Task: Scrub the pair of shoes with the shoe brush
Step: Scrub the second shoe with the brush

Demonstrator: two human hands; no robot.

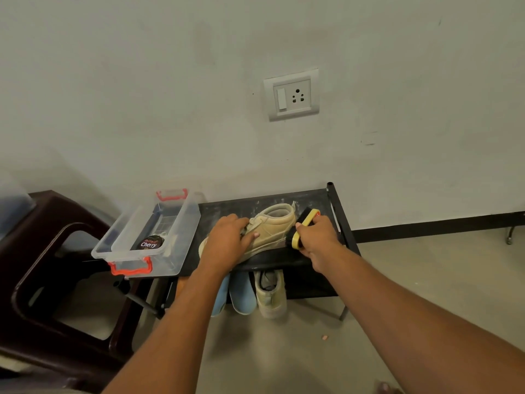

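left hand (pixel 227 238) is gripping shoe (pixel 274 226) over its front, fingers curling across the laces | right hand (pixel 316 237) is wrapping round brush (pixel 306 226), bristles touching the heel between the 2 hands | shoe is lying on rack (pixel 318 198) | 2nd shoe (pixel 270 295) is sitting below both hands | box (pixel 147 231) is sitting just left of left hand

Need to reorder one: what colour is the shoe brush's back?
The shoe brush has a yellow back over black bristles; head view shows it.
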